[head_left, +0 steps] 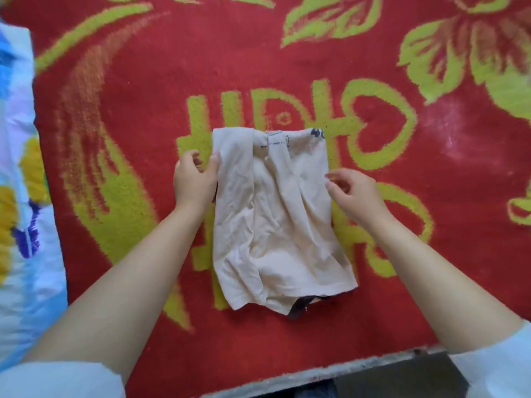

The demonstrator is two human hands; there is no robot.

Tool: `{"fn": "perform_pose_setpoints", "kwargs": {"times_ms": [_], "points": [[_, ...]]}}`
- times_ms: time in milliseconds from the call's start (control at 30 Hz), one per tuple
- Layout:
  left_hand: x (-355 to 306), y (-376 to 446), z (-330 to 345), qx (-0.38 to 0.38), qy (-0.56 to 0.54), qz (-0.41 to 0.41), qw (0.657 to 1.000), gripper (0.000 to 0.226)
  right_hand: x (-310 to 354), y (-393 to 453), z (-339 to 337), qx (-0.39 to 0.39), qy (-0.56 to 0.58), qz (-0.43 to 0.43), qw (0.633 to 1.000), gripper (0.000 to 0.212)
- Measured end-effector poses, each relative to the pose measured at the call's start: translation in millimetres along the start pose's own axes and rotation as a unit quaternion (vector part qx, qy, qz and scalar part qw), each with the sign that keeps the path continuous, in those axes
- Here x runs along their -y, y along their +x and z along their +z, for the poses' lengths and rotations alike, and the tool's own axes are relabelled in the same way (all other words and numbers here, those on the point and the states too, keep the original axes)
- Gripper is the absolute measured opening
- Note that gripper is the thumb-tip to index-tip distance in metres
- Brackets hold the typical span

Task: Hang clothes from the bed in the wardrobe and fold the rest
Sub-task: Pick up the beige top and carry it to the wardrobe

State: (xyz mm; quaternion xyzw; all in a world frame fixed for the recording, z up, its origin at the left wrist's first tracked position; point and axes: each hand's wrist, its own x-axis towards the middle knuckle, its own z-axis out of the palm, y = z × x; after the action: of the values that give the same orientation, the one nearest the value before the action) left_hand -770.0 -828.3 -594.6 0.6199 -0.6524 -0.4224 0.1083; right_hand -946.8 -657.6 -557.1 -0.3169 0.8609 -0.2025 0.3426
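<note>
A beige garment (278, 214) with small dark print near its top lies partly folded into a narrow upright rectangle on the red blanket (138, 81). Its left side is folded over the middle, and a dark piece pokes out under its bottom edge. My left hand (195, 179) is at the garment's left edge, thumb on the folded flap and fingers curled beside it. My right hand (353, 193) hovers at the right edge with fingers loosely bent, fingertips close to the cloth; it holds nothing.
The red blanket with yellow-green leaf and letter patterns covers the bed. A white cloth with blue and yellow print (26, 196) lies along the left. The bed's front edge (344, 369) runs along the bottom, with dark floor below it.
</note>
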Motion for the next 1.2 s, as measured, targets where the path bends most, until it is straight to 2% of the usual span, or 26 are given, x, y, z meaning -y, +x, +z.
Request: {"fn": "perform_pose_setpoints", "kwargs": {"times_ms": [33, 100, 167, 200, 267, 300, 367, 433, 533, 600, 667, 767, 867, 967, 1067, 1133, 1200], "points": [[-15, 20, 6, 0.006, 0.005, -0.002, 1.000, 0.051, 4, 28, -1, -0.027, -0.008, -0.004, 1.000, 0.037], [-34, 49, 18, 0.035, 0.066, 0.002, 0.997, 0.048, 8, 75, 3, -0.013, -0.007, -0.006, 1.000, 0.047], [-38, 67, 28, 0.052, 0.136, 0.046, 0.988, 0.028, 11, 106, 9, 0.006, -0.031, -0.006, 0.999, 0.034], [-37, 72, 30, 0.050, 0.157, 0.066, 0.984, 0.025, 12, 116, 11, 0.000, -0.046, -0.004, 0.999, 0.029], [-31, 79, 30, 0.023, 0.174, 0.097, 0.980, 0.032, 10, 128, 9, -0.027, -0.079, 0.027, 0.996, 0.018], [-25, 81, 29, 0.005, 0.175, 0.107, 0.979, 0.034, 5, 133, 8, -0.043, -0.093, 0.039, 0.994, 0.020], [-15, 88, 30, -0.022, 0.173, 0.110, 0.979, 0.034, -6, 145, 4, -0.075, -0.130, 0.043, 0.988, 0.054], [-8, 94, 33, -0.022, 0.180, 0.108, 0.977, 0.037, -16, 155, 7, -0.111, -0.155, 0.070, 0.979, 0.067], [-11, 108, 39, -0.007, 0.218, 0.113, 0.969, 0.043, -19, 164, 16, -0.139, -0.136, 0.106, 0.975, 0.062], [-14, 107, 36, 0.004, 0.233, 0.107, 0.966, 0.043, -13, 157, 18, -0.134, -0.137, 0.109, 0.975, 0.043], [-14, 96, 34, -0.014, 0.176, 0.084, 0.981, 0.040, -8, 139, 14, -0.119, -0.101, 0.090, 0.984, 0.036], [-10, 48, 31, -0.056, 0.031, 0.010, 0.998, 0.045, -20, 84, 20, -0.114, 0.005, 0.068, 0.991, 0.051], [28, -37, 28, 0.017, 0.053, -0.073, 0.996, 0.047, -46, -1, 48, -0.053, 0.036, 0.146, 0.987, 0.048], [67, -117, 32, 0.126, 0.049, -0.181, 0.974, 0.048, -58, -68, 73, 0.046, 0.106, 0.256, 0.960, 0.033], [86, -154, 32, 0.125, -0.046, -0.245, 0.960, 0.029, -67, -104, 86, 0.030, 0.156, 0.271, 0.949, 0.016], [97, -159, 24, 0.119, -0.132, -0.265, 0.948, 0.021, -75, -115, 86, -0.001, 0.242, 0.298, 0.923, 0.010], [106, -158, 12, 0.137, -0.210, -0.279, 0.927, 0.014, -83, -121, 82, 0.006, 0.386, 0.332, 0.861, 0.019]]}}
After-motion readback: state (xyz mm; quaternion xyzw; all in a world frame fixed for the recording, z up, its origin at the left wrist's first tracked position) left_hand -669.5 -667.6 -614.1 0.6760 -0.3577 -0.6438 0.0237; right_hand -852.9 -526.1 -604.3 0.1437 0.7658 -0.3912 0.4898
